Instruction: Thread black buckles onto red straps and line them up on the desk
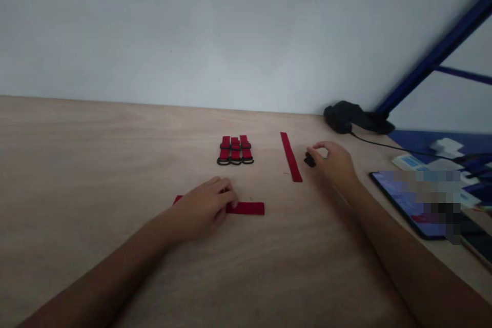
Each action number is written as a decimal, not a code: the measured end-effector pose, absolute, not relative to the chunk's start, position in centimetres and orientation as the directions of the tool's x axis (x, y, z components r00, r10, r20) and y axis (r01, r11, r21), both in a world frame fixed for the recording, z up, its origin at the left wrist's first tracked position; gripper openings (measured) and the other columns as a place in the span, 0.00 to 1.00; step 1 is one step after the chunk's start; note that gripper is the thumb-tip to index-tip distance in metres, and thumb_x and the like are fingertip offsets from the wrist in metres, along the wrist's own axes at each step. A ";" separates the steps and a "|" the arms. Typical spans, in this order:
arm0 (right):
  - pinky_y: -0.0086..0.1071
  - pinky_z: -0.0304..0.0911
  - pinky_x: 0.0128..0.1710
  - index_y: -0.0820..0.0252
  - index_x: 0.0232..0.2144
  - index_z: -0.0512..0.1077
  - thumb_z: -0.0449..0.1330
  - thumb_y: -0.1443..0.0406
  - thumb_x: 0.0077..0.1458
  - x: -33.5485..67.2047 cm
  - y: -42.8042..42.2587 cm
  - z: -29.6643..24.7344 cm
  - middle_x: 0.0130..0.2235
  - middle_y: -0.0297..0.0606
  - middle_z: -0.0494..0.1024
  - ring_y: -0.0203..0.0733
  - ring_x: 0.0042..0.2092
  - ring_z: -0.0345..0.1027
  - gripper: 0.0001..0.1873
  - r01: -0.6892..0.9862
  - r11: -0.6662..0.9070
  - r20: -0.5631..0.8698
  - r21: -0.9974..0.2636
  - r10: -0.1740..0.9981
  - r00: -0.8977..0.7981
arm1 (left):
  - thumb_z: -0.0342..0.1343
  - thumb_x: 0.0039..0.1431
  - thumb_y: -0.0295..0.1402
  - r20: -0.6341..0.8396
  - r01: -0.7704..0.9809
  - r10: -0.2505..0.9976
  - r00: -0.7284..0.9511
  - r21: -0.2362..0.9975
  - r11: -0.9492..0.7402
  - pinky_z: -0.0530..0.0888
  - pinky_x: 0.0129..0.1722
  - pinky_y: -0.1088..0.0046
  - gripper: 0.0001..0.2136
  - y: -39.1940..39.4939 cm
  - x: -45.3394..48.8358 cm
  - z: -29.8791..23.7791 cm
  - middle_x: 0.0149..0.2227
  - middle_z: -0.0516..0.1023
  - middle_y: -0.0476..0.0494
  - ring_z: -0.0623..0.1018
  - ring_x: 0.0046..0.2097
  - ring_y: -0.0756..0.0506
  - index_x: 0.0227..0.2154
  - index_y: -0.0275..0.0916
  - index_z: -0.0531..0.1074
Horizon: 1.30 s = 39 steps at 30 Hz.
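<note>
One strap (246, 208) lies under the left hand (207, 202), grip unclear; the right hand (335, 164) touches black clips (309, 160), clamping unclear. Picking seems the step, calling for a fine pinch.

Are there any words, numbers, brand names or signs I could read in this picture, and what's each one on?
None can be read.
Tablet: its screen is too blurred and blocky to read.
White item with blue patches: any print is too small and blurred.
Red strip under the left hand, left hand: no lettering shows.
</note>
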State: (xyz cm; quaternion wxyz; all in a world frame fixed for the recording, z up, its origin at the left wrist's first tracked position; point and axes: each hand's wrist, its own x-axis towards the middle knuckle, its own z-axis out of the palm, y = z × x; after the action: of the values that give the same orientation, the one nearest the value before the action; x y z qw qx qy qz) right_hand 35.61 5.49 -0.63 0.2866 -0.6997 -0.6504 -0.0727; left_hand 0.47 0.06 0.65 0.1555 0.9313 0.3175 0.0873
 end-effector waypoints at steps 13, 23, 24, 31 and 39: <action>0.40 0.65 0.47 0.61 0.43 0.75 0.64 0.59 0.54 24.1 -1.9 0.3 0.45 0.46 0.70 0.48 0.47 0.65 0.16 0.666 0.622 0.107 -0.411 0.759 -0.643 | 0.61 0.51 0.37 -0.090 0.634 0.680 0.728 0.467 -0.616 0.70 0.48 0.63 0.21 1.0 -3.3 2.9 0.46 0.69 0.41 0.71 0.47 0.40 0.48 0.39 0.70; 0.42 0.63 0.49 0.60 0.41 0.72 0.65 0.61 0.53 25.3 -2.2 2.6 0.45 0.45 0.71 0.49 0.48 0.64 0.13 0.695 0.529 0.050 -0.488 0.811 -0.582 | 0.53 0.61 0.31 0.081 0.443 0.588 0.804 0.578 -0.685 0.70 0.46 0.68 0.10 0.8 -1.1 2.7 0.42 0.75 0.43 0.74 0.44 0.44 0.44 0.40 0.72; 0.42 0.62 0.50 0.59 0.43 0.72 0.64 0.59 0.54 24.9 -2.3 2.3 0.46 0.45 0.71 0.49 0.49 0.63 0.15 0.672 0.538 0.080 -0.510 0.807 -0.585 | 0.54 0.61 0.31 0.104 0.423 0.583 0.806 0.588 -0.689 0.70 0.46 0.68 0.10 0.5 -0.6 2.7 0.42 0.75 0.43 0.74 0.44 0.44 0.45 0.40 0.72; 0.33 0.62 0.39 0.59 0.25 0.65 0.58 0.61 0.60 23.2 -2.7 1.4 0.34 0.36 0.68 0.40 0.38 0.63 0.13 0.497 0.542 0.099 -0.677 0.737 -0.669 | 0.56 0.59 0.31 0.201 0.265 0.489 0.849 0.639 -0.722 0.71 0.41 0.72 0.10 -0.8 1.1 2.5 0.39 0.77 0.44 0.75 0.40 0.46 0.43 0.40 0.73; 0.32 0.61 0.36 0.58 0.21 0.59 0.53 0.60 0.63 26.9 -1.4 3.5 0.37 0.36 0.68 0.38 0.36 0.64 0.18 0.444 0.384 0.057 -0.810 0.804 -0.592 | 0.55 0.60 0.35 0.211 0.391 0.591 0.778 0.574 -0.720 0.72 0.43 0.70 0.14 1.4 -2.4 2.3 0.41 0.77 0.42 0.77 0.41 0.46 0.49 0.40 0.72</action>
State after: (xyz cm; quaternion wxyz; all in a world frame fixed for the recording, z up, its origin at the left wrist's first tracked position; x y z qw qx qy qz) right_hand 26.91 -1.45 3.46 0.2278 -0.3897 -0.8002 0.3949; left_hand -2.41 1.41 2.30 0.2586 0.9068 0.2707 0.1938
